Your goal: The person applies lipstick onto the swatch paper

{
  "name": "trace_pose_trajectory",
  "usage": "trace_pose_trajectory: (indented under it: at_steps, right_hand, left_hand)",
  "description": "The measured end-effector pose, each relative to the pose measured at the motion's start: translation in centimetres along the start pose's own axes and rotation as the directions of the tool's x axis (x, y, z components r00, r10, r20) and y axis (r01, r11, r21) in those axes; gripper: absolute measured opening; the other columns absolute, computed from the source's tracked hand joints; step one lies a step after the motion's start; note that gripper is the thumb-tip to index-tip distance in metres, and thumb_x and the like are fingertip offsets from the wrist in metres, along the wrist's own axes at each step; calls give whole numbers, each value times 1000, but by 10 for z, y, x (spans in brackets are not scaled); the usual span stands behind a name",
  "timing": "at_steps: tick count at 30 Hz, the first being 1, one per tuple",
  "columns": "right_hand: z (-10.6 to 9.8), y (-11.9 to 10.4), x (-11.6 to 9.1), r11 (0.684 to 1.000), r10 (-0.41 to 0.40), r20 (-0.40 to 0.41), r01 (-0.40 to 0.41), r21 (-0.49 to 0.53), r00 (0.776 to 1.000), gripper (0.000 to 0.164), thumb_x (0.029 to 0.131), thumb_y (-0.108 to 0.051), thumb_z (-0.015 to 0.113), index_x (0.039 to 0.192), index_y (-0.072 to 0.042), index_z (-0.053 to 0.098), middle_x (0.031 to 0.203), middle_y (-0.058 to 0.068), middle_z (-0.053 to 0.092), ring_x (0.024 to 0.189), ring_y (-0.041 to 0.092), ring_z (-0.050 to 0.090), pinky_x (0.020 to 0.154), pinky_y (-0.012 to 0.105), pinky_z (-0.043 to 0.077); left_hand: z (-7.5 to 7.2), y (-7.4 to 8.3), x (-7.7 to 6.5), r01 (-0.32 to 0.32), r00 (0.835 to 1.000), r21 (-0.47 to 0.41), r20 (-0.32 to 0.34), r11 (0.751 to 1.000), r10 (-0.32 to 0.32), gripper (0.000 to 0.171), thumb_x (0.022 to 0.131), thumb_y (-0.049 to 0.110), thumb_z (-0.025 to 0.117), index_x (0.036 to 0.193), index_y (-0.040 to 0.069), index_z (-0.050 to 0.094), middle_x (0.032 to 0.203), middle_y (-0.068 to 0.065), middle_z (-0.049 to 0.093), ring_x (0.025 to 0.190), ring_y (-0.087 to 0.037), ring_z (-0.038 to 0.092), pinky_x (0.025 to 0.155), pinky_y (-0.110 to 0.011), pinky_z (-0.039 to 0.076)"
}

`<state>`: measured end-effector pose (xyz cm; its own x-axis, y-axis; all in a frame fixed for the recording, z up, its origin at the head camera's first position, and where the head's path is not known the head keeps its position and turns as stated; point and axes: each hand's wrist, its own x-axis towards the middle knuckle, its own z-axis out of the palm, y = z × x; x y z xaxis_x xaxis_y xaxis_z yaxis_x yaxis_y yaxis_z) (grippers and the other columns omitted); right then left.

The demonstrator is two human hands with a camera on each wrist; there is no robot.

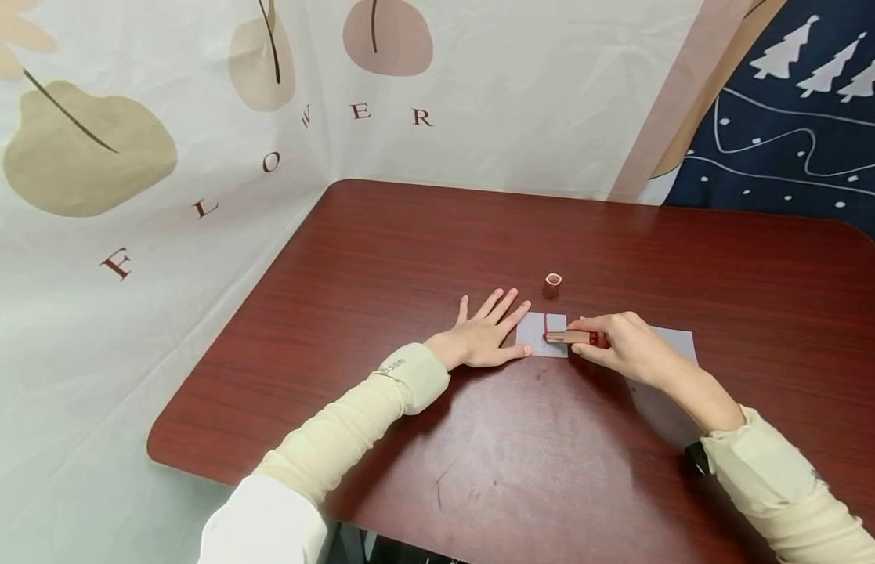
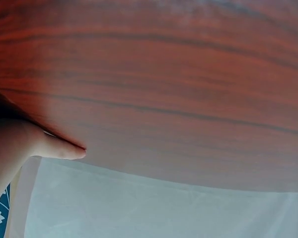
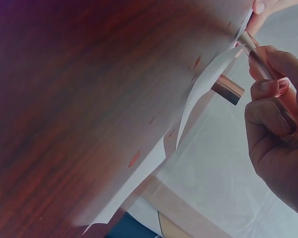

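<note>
My left hand (image 1: 482,337) lies on the table with its fingers spread, and its thumb and a fingertip rest on the left edge of a small white paper (image 1: 532,341). A red line runs down that paper. Between thumb and fingers, my right hand (image 1: 623,345) pinches a rose-gold lipstick (image 1: 567,337), its far end at the red line. The right wrist view shows the lipstick (image 3: 258,62) tilted, with red showing among the curled fingers. Behind the paper a copper-coloured hollow cap (image 1: 552,286) stands upright. Only part of the left hand (image 2: 59,147) enters the left wrist view.
A larger white sheet (image 1: 680,345) lies partly under my right hand and forearm. The dark red wooden table (image 1: 409,251) meets a printed cloth (image 1: 522,117) at its back and left. A navy cloth (image 1: 797,141) hangs at the back right.
</note>
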<state>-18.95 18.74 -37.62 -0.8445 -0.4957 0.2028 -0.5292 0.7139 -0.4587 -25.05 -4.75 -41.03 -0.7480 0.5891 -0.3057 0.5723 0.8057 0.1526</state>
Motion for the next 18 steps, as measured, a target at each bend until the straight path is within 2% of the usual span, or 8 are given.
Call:
trace_pose_trajectory:
  at_steps: [10,18]
  right_hand:
    - [0,-2,-2,1000,10,4,-10,16,1000,26,82,-11,71,106,0,69,56,-10,45,51,5,36,45,23,33]
    - [3,0,-3,1000,0,2,0,9,1000,27,81,-11,72,105,0,69,56,-11,45,50,4,38,45,23,35]
  left_hand:
    - [2,-2,4,5,1000,-18,-5,1000,-5,77,87,72,25,147,38,-10,152,11,-19,136,-9,-21,103,-58,-11]
    - [-2,1,-3,-3,1000,-15,1,1000,3,77,89,70,25,148,35,-8,153,8,-17,138,-13,-18,104,-58,-9]
